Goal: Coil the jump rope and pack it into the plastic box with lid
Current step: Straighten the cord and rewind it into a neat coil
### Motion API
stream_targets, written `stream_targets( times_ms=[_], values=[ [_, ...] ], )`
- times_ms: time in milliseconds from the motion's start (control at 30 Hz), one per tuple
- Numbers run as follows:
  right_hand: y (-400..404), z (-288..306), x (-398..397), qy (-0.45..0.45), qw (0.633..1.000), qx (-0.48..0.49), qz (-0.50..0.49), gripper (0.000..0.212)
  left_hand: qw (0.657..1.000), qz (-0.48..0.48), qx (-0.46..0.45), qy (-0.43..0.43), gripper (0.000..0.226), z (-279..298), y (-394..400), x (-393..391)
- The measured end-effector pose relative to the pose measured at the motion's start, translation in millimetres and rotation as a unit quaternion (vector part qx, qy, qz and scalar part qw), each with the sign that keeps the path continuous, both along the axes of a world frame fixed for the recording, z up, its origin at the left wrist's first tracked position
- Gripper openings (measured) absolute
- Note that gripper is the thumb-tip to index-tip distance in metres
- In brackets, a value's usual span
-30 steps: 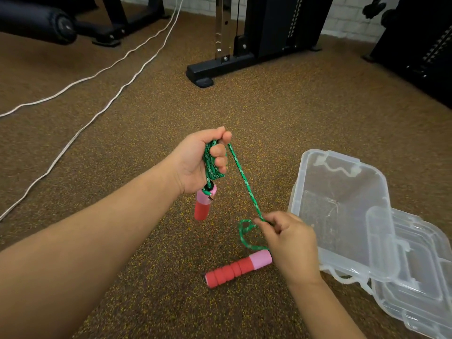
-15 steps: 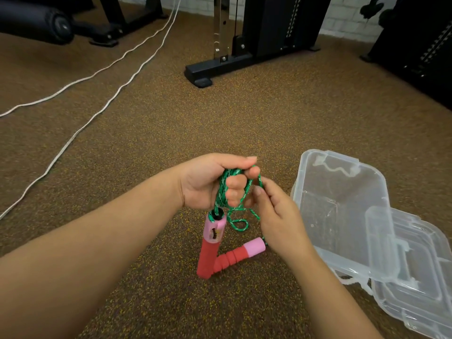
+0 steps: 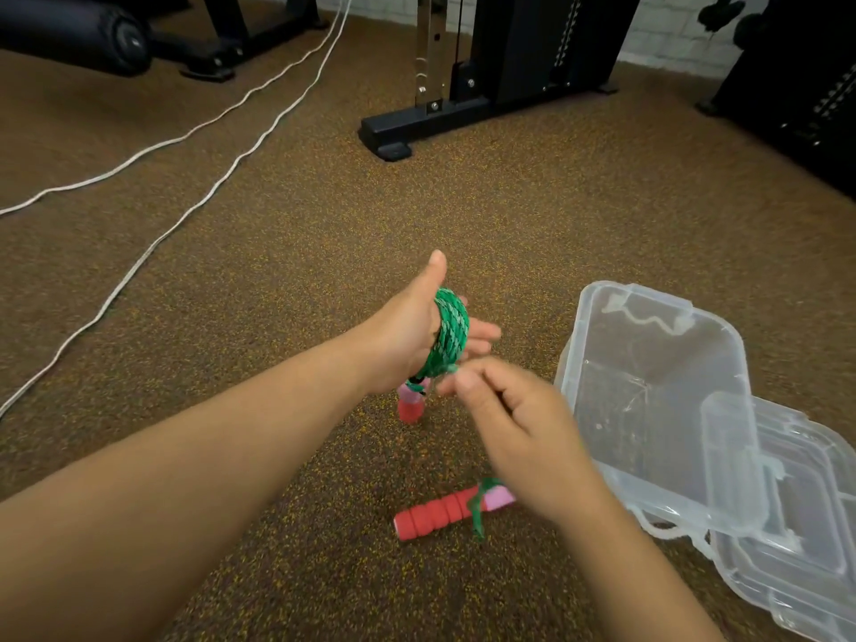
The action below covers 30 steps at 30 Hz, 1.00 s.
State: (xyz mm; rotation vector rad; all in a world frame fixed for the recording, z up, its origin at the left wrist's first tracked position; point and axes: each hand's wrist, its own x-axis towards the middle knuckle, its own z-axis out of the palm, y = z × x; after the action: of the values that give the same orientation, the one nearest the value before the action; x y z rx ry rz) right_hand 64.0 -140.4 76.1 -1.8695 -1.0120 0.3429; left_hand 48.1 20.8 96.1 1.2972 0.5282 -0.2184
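Note:
The green jump rope (image 3: 450,335) is wound in several turns around the palm of my left hand (image 3: 419,331), whose thumb points up and whose fingers stick out flat. One red and pink handle (image 3: 410,403) hangs under that hand. My right hand (image 3: 512,421) sits just below and to the right, blurred, pinching the rope's free end near the coil. The other red and pink handle (image 3: 447,511) lies on the floor under my right hand, with a short green rope piece across it. The clear plastic box (image 3: 648,363) stands open at the right, its lid (image 3: 796,516) lying against it.
The floor is brown speckled rubber matting. Two white cables (image 3: 194,178) run across the left side. A black weight machine base (image 3: 440,118) stands at the back centre, with more black gym equipment (image 3: 787,95) at the right and a padded roller (image 3: 78,30) at the far left.
My left hand has opened flat with the rope now wrapped tight around its palm. The second handle has dropped back flat on the floor, and my right hand has moved down and right.

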Motion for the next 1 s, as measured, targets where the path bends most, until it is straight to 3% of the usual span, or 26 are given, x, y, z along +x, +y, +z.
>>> stream_targets(
  times_ms=[133,300,433,533,633,833,1000],
  values=[
    [-7,30,15,0.092,0.991,0.099,-0.025,0.024,0.987,-0.150,0.055,0.020,0.097,10,-3,-6],
    [-10,25,32,0.066,0.991,0.056,-0.098,0.027,0.960,-0.272,-0.004,0.062,0.095,16,-3,-11],
    [-10,7,37,0.082,0.986,0.054,-0.137,0.038,0.938,-0.339,-0.065,0.026,0.049,17,-2,-16],
    [-4,-17,32,0.137,0.978,0.070,-0.141,0.045,0.952,-0.289,-0.104,-0.011,0.035,20,-4,-19],
    [0,-36,18,0.167,0.976,0.043,-0.136,0.046,0.975,-0.163,-0.146,-0.042,0.028,21,-8,-13],
    [-2,-48,-5,0.084,0.991,-0.052,-0.096,0.031,0.981,0.021,-0.177,-0.083,0.038,13,-4,-3],
    [-3,-38,-10,0.040,0.997,-0.065,-0.014,0.023,0.988,0.076,-0.105,-0.086,0.046,13,-7,4]
  ],
)
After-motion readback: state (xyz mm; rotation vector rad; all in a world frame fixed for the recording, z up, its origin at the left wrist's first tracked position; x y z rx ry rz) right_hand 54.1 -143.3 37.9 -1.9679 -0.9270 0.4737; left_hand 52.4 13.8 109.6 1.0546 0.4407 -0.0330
